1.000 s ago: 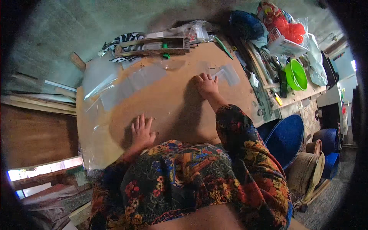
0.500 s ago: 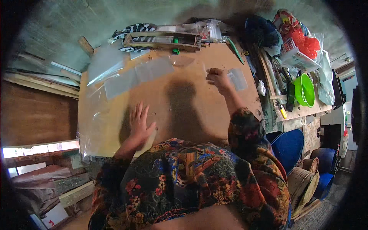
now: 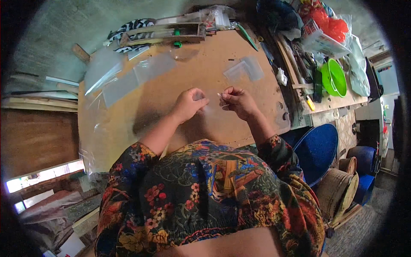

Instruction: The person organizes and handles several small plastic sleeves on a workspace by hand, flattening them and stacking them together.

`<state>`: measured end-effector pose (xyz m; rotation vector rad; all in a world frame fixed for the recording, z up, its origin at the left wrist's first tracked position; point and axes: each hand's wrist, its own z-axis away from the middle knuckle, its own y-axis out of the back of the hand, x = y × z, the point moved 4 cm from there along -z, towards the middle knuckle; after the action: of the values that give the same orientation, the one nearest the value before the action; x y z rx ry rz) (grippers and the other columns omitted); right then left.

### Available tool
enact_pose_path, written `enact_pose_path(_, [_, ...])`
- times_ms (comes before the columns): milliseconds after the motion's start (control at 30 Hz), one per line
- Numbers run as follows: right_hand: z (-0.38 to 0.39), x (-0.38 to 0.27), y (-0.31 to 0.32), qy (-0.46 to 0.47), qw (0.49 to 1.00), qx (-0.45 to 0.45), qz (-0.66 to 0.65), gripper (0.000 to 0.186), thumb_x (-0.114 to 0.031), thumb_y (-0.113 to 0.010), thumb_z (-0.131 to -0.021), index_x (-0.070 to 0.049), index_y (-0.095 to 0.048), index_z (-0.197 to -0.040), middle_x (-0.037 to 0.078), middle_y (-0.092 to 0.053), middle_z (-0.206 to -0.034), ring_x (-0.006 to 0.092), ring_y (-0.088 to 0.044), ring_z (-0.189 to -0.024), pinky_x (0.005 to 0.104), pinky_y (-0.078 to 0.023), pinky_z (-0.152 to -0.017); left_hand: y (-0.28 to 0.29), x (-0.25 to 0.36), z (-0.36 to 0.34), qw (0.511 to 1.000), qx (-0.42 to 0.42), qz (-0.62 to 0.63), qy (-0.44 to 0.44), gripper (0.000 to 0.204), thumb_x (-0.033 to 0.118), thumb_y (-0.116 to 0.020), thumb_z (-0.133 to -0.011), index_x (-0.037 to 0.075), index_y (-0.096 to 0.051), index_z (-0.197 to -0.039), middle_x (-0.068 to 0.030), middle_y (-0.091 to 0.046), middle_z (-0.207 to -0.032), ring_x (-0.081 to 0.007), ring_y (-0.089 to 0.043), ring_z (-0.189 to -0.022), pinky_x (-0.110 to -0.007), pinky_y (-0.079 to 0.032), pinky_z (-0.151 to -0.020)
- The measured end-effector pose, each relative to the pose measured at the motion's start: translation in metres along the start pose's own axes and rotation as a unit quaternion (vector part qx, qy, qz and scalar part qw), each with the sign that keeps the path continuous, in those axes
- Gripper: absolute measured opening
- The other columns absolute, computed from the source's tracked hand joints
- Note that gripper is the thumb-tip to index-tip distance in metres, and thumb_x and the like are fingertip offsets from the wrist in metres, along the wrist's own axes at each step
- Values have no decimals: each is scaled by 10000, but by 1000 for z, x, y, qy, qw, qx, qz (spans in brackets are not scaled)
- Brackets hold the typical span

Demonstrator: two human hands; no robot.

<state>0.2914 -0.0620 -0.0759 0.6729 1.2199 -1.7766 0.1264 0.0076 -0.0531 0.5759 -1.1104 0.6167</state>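
Note:
My right hand [image 3: 240, 103] is closed in a pinch on a clear plastic piece [image 3: 221, 97], whose edges catch the light at the fingertips. Just left of it, my left hand [image 3: 191, 105] has its fingers curled and its thumb pointing toward the right hand. Whether the see-through plastic reaches into the left fingers is too faint to tell. Both hands are above the near middle of a tan board tabletop [image 3: 158, 92]. Beyond the right hand lie flat clear plastic sheets [image 3: 253, 68], partly overlapping.
More clear plastic sheets [image 3: 120, 91] lie along the left. A wooden frame [image 3: 162, 34] with a green clip stands at the far edge. On the right side bench are a green bucket [image 3: 334, 78] and a white basket [image 3: 324, 43] with red bags. Blue tubs [image 3: 319, 152] stand below.
My right hand has come back from the far right, now pinching clear plastic. My left hand has risen from the near left toward it, its spread fingers now curled. The view has shifted slightly.

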Motion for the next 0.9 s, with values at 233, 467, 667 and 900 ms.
enact_pose_path(233, [12, 17, 15, -20, 997, 47, -60, 64, -170, -559, -830, -107, -549, -823, 3, -574, -773, 150, -577, -706, 311, -468, -630, 6, -20, -3, 998, -2, 53, 27, 90, 111, -565, -811, 29, -542, -838, -15, -577, -723, -77, -511, -571, -219, -434, -536])
enact_pose_path(467, [13, 13, 24, -14, 996, 53, -63, 58, -172, -523, -850, -140, -529, -802, -2, -561, -829, 146, -557, -804, 316, -442, -708, 62, -71, -3, 993, 107, -16, 50, 187, 160, -580, -796, 16, -548, -911, -44, -591, -780, -113, -542, -618, -239, -446, -567])
enact_pose_path(667, [13, 14, 17, -24, 995, 92, -17, 73, -160, -554, -833, -108, -534, -787, 2, -562, -775, 135, -554, -750, 303, -446, -689, 66, -29, 15, 729, 395, -520, -204, 346, 254, -641, -712, 38, -551, -967, -172, -553, -976, -292, -537, -890, -386, -430, -768])
enact_pose_path(900, [7, 22, -26, 17, 997, 36, -69, 101, -91, -535, -840, -12, -569, -893, 60, -592, -840, 146, -577, -749, 267, -478, -652, -34, 22, 25, 962, 91, -203, -159, 322, 244, -598, -776, 0, -535, -977, -129, -575, -938, -237, -568, -881, -341, -426, -804])
